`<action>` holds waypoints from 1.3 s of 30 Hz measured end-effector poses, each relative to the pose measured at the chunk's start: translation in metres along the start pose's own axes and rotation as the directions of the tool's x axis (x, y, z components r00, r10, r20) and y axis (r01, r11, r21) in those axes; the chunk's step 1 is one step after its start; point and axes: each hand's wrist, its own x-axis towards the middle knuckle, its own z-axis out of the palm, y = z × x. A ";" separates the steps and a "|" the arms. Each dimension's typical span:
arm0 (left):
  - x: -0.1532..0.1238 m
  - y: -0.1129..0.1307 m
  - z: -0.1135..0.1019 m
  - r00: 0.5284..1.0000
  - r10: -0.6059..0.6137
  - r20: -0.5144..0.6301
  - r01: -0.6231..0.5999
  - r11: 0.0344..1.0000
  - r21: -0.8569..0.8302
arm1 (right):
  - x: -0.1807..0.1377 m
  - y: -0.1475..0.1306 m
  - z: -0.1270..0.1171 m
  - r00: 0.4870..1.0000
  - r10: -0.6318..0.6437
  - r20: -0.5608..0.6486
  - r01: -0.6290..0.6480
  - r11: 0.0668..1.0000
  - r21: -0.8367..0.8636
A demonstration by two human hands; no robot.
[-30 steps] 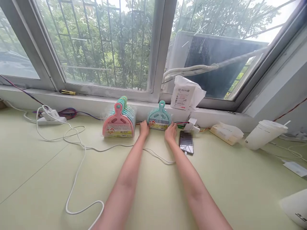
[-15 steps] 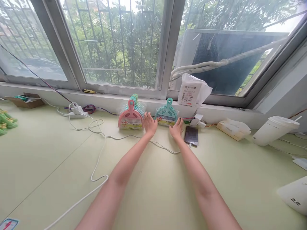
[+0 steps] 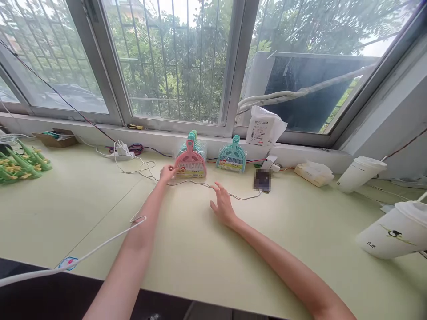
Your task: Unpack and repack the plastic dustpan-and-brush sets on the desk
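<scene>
My left hand (image 3: 167,173) reaches the left edge of a stack of small packaged dustpans with a pink one (image 3: 190,161) in front, fingers touching its lower corner. A single teal dustpan (image 3: 231,156) leans against the sill to the right, with nothing touching it. My right hand (image 3: 223,206) hovers open over the pale green table (image 3: 207,249), palm down, fingers spread, just in front of a white cable (image 3: 200,186).
A phone (image 3: 262,180) lies right of the teal dustpan. A white packet (image 3: 263,126) sits on the sill. A power strip (image 3: 122,153) with cables is at the back left. Two white cups (image 3: 358,174) (image 3: 395,231) lie at the right; green items (image 3: 20,162) at the left.
Both hands have left the teal dustpan. My left hand moved left to the pink stack; my right hand drew back toward me over the table. The view pulled back.
</scene>
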 end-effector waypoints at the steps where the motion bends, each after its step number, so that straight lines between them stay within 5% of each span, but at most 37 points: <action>1: -0.004 0.003 -0.003 0.997 0.007 0.081 -0.005 1.000 -0.031 | -0.006 -0.005 -0.003 0.999 -0.021 0.026 0.021 1.000 0.006; 4: -0.021 0.019 -0.007 0.915 0.036 0.403 0.053 0.977 -0.206 | -0.015 -0.010 -0.013 0.999 -0.028 0.033 0.027 0.999 0.040; 6: -0.037 0.035 -0.005 0.865 0.071 0.497 0.105 0.942 -0.317 | -0.016 -0.010 -0.021 0.999 0.021 -0.027 -0.019 0.997 0.077; 12: -0.110 0.085 0.037 0.833 0.152 0.532 0.137 0.874 -0.465 | -0.027 -0.011 -0.051 0.982 0.065 -0.178 -0.033 0.984 0.175; 15: -0.152 0.106 0.068 0.840 0.157 0.519 0.249 0.738 -0.627 | -0.038 -0.005 -0.066 0.964 0.198 -0.180 -0.144 0.951 0.275; 20: -0.199 0.112 0.111 0.816 0.167 0.554 0.367 0.591 -0.719 | -0.051 0.018 -0.096 0.811 0.505 -0.295 -0.297 0.791 0.536; 23: -0.209 0.102 0.124 0.809 0.185 0.557 0.346 0.617 -0.707 | -0.050 0.032 -0.108 0.766 0.619 -0.175 -0.388 0.661 0.642; 27: -0.205 0.091 0.127 0.823 0.193 0.535 0.277 0.685 -0.674 | -0.046 0.041 -0.113 0.713 0.661 0.234 -0.564 0.343 0.751; 29: -0.202 0.089 0.125 0.829 0.199 0.523 0.249 0.705 -0.664 | -0.045 0.043 -0.114 0.698 0.638 0.325 -0.554 0.193 0.810; 32: -0.201 0.089 0.120 0.805 0.238 0.543 0.222 0.728 -0.649 | -0.046 0.043 -0.113 0.713 0.618 0.330 -0.467 0.068 0.882; 35: -0.206 0.090 0.115 0.727 0.308 0.613 0.188 0.770 -0.610 | -0.048 0.044 -0.111 0.734 0.631 0.254 -0.354 0.036 0.935; 39: -0.211 0.093 0.109 0.592 0.367 0.718 0.101 0.850 -0.517 | -0.049 0.046 -0.107 0.658 0.733 0.172 -0.300 0.046 0.953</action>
